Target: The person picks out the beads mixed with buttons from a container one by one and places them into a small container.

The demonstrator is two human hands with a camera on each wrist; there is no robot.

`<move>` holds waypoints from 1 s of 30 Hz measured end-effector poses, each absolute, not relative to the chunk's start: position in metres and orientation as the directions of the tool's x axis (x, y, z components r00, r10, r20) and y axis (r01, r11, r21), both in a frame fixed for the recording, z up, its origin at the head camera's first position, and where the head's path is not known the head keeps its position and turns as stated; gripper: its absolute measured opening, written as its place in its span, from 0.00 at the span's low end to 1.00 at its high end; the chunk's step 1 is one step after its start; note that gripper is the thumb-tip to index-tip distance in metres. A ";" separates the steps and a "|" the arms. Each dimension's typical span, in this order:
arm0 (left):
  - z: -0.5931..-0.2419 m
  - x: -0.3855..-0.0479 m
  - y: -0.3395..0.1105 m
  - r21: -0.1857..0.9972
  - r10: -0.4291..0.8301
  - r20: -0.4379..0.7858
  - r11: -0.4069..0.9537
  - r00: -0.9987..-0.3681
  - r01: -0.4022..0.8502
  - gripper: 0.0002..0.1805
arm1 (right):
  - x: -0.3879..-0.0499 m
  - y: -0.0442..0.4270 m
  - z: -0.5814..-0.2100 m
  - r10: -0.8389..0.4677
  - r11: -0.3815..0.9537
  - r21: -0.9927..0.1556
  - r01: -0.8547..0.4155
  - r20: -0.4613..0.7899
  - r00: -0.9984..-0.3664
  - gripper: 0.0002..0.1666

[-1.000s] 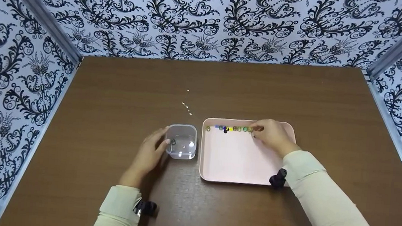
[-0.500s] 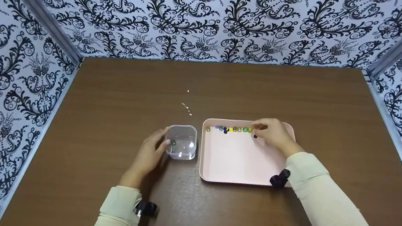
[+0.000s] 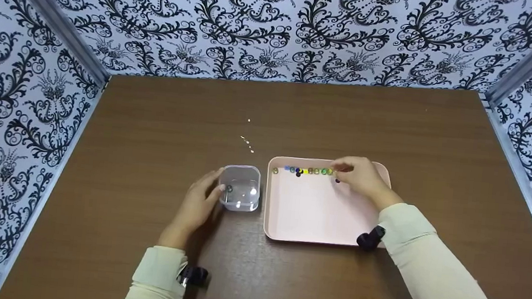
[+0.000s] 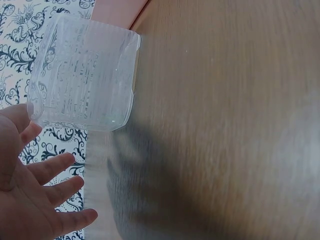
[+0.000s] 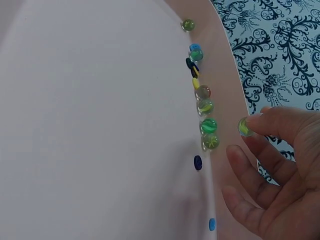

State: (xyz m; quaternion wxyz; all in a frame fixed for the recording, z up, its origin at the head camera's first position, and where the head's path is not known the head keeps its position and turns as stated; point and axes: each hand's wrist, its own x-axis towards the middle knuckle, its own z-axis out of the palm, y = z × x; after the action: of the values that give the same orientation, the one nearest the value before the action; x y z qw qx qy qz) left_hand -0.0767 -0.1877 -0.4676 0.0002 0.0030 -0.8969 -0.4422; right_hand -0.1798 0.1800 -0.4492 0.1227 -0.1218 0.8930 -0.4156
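A shallow pink tray (image 3: 308, 212) was set on a brown wooden table (image 3: 177, 111), and a small clear container (image 3: 241, 198) was stood upright just beside its left end, with one dark marble (image 3: 229, 188) seen inside. A yellow-green marble (image 5: 244, 127) was pinched between the thumb and forefinger of the right hand (image 3: 361, 178) near the tray's far wall — its other fingers were loosely bent. The left side of the container was touched by the left hand (image 3: 197, 204), whose fingers were held straight and spread. Along the far wall of the tray, glass marbles (image 5: 208, 125) were lined up with small flat pieces (image 5: 195, 83) in yellow, blue and dark tones. To the right of this row, a dark blue disc (image 5: 198, 162) was seen lying, with a light blue disc (image 5: 212, 224) farther along. A lone green marble (image 5: 188, 24) was placed in the left corner, apart from the row. The arms were covered by cream sleeves (image 3: 444, 274) — and the table was backed by a black-and-white patterned wall (image 3: 277, 28)
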 end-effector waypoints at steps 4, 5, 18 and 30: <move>-0.468 -0.077 -0.188 0.798 -0.007 -0.003 0.602 -1.000 -0.006 0.25 | -0.179 0.178 -0.449 -0.314 0.611 -0.786 -0.098 -0.127 -0.941 0.17; -0.468 -0.077 -0.188 0.801 -0.007 -0.003 0.599 -1.000 -0.007 0.25 | -0.179 0.178 -0.449 -0.312 0.607 -0.789 -0.094 -0.128 -0.942 0.17; -0.468 -0.077 -0.187 0.808 -0.011 0.006 0.589 -1.000 -0.002 0.24 | -0.174 0.169 -0.444 -0.284 0.525 -0.851 -0.036 -0.135 -0.949 0.17; -0.468 -0.078 -0.187 0.816 -0.014 0.009 0.579 -1.000 -0.001 0.24 | -0.171 0.161 -0.439 -0.261 0.525 -0.851 -0.024 -0.134 -0.956 0.18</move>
State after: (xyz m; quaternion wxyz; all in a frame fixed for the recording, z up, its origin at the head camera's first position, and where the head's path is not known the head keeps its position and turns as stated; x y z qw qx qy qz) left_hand -0.0777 -0.1868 -0.4685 0.0070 0.0040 -0.8884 -0.4590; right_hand -0.1712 0.1606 -0.4394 0.1231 -0.0824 0.8644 -0.4804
